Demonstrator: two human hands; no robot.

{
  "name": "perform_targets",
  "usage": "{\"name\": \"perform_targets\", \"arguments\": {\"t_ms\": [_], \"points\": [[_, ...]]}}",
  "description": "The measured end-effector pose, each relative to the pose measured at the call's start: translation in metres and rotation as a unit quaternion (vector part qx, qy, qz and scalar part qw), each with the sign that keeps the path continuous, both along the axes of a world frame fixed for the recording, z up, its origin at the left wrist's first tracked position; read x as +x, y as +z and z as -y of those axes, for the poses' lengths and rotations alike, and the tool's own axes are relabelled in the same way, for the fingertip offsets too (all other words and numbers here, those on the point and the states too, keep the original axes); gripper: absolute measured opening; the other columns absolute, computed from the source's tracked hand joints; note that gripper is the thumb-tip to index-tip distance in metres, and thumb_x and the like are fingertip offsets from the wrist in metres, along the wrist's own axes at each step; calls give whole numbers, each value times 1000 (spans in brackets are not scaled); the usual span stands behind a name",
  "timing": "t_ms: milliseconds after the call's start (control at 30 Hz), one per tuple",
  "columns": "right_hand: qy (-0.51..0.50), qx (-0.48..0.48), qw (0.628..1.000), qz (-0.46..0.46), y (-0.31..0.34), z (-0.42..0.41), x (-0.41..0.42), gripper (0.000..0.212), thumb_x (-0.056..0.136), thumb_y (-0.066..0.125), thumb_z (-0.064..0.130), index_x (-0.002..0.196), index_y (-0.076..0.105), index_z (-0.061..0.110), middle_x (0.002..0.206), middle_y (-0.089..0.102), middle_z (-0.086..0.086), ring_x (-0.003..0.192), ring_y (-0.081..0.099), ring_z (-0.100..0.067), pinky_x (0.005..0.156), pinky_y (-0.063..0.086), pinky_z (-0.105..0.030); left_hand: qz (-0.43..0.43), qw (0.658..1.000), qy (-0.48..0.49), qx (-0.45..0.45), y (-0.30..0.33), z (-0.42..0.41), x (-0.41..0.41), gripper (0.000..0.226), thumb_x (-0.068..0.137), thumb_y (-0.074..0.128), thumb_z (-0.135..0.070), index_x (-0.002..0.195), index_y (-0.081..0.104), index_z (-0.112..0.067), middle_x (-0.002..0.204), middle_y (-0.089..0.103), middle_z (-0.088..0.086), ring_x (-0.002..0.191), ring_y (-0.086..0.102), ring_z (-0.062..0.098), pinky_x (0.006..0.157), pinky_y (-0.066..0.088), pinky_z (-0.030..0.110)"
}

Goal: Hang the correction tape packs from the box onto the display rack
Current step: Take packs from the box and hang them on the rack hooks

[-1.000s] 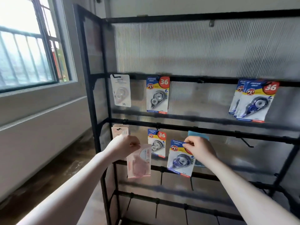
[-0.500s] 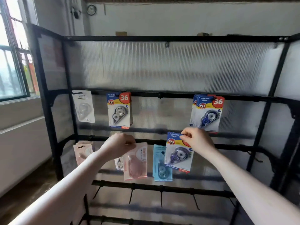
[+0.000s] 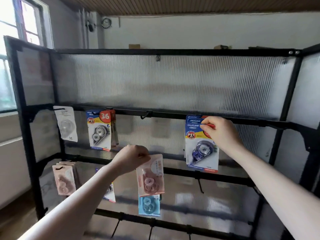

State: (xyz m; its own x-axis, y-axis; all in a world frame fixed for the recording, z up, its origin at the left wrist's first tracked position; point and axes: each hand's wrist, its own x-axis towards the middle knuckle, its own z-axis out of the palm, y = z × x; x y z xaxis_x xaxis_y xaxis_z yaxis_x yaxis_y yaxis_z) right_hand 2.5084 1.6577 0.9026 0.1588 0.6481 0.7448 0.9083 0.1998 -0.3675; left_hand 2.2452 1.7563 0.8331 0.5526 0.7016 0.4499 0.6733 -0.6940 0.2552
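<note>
My right hand pinches the top of a blue and yellow correction tape pack, held up against the upper rail of the black display rack, in front of other blue packs hanging there. My left hand grips the top of a pink correction tape pack in front of the middle rail. The box is out of view.
More packs hang on the rack: a white one and a grey one marked 36 on the upper rail, pink ones at lower left, a teal one below my left hand. Bare hooks stick out at centre and lower right.
My right hand has lifted the blue pack up and to the right, from the middle rail level to the upper rail. My left hand with the pink pack has shifted right. The camera tilted upward.
</note>
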Motion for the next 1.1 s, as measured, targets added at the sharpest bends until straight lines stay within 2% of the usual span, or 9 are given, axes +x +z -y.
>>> {"name": "perform_targets", "arguments": {"t_ms": [267,367,433,533,700,867,1033,1100], "points": [[-2,55,998,-10,-1,-21,12,9,84,65,10,88,71,5,86,69,-8,82,63,-24,74,49,-38,-23,1000,-3,5,3,-10,12,14,88,59,-26,91,70,-19,76,55,-12,69,52,10,60,36,23],[-4,68,998,-2,-1,-26,14,10,85,64,10,90,71,4,86,68,-9,81,62,-23,72,47,-33,-21,1000,-6,-2,3,-20,15,14,88,59,-27,92,70,-19,76,55,-13,68,51,7,59,38,22],[-5,70,998,3,-1,-28,16,12,87,62,9,91,71,4,87,67,-10,81,61,-22,70,42,-29,-22,1000,-8,-10,2,-26,17,14,88,59,-27,91,70,-19,77,58,-13,70,55,8,64,45,25],[0,53,999,4,2,-28,18,15,90,57,9,93,70,3,91,67,-10,84,58,-19,71,40,-28,-26,999,-11,-20,0,-31,23,13,87,60,-27,90,70,-19,79,60,-13,76,59,12,72,49,32],[39,-3,999,-5,10,-30,24,18,92,54,9,99,68,1,99,66,-10,92,57,-18,79,40,-27,-33,999,-24,-22,-2,-33,32,13,88,60,-26,89,70,-18,78,61,-11,76,60,13,72,50,34],[67,-24,997,-26,13,-29,30,18,92,56,10,100,69,3,95,62,-6,92,56,-15,81,41,-26,-44,999,-25,-20,-2,-35,32,14,89,58,-28,90,69,-19,79,61,-13,75,59,11,69,49,30],[78,-14,995,-58,16,-25,35,15,89,61,12,98,71,7,90,66,2,80,58,-3,71,43,-10,-43,999,-24,-16,-4,-35,27,14,88,59,-26,92,70,-18,80,60,-14,76,59,11,71,50,32],[77,-7,995,-59,16,-26,38,13,87,62,10,96,72,7,89,67,1,79,59,-2,73,46,-14,-45,999,-19,-11,-5,-35,26,14,88,59,-26,92,70,-19,79,60,-14,75,59,10,69,49,30]]}}
